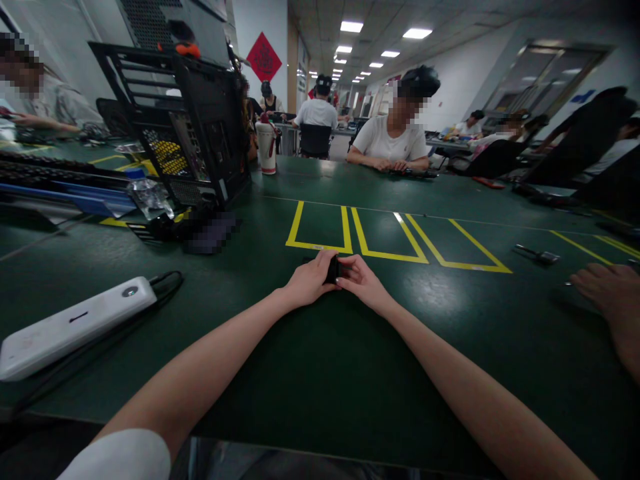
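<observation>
A small black object [333,269] is held between my two hands, just above or on the green table [340,373]; its kind is mostly hidden by my fingers. My left hand [314,279] wraps round its left side, fingers bent over it. From the other side, the fingertips and thumb of my right hand [364,283] pinch its right edge. Both hands are close together, near the bottom edge of the yellow tape outlines [320,247].
To the left lie a white power bank-like device [80,327] with a black cable, a plastic bottle [149,193] and a black computer case [200,127]. A cup [267,147] stands behind. At right are a metal-ended tool [537,254] and another person's hand [607,293]. Across sits a co-worker [393,133].
</observation>
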A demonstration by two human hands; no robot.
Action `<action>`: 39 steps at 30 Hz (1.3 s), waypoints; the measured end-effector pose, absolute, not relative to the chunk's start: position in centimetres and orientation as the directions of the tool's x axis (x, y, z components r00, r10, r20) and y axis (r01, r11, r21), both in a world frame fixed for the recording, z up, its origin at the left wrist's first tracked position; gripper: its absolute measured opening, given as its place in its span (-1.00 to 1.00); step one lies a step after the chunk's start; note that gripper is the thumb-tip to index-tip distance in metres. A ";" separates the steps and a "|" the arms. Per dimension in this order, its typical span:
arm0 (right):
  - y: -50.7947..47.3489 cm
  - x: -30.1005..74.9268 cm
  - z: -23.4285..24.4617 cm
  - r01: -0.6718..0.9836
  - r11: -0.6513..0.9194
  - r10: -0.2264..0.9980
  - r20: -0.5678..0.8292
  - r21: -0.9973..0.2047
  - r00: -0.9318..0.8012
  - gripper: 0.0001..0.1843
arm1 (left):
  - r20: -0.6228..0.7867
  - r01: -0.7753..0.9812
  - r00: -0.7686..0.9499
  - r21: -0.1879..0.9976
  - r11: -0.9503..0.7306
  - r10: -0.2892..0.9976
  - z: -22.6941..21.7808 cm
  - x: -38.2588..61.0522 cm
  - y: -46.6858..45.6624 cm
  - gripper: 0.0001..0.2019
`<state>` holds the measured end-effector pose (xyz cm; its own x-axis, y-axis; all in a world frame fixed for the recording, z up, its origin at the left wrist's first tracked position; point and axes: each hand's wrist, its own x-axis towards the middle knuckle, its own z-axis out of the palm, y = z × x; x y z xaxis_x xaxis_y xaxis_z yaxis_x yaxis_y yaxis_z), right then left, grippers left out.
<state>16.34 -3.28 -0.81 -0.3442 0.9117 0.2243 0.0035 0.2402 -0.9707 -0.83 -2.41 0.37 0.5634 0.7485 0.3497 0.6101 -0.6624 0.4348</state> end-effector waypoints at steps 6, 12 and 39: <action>-3.0 16.0 -1.0 0.088 0.262 0.945 0.237 -0.961 -0.225 -0.77 | 0.382 0.600 0.572 0.409 -0.688 0.726 0.2 -0.7 -2.3 -0.39; -2.7 16.2 -1.0 0.127 0.213 0.945 0.172 -0.969 -0.279 -0.67 | 0.368 0.601 0.582 0.406 -0.689 0.725 0.4 -0.9 -2.4 -0.38; -3.3 15.9 -0.7 0.072 0.277 0.931 0.250 -0.958 -0.267 -0.78 | 0.377 0.608 0.571 0.404 -0.684 0.730 0.3 -0.9 -2.4 -0.37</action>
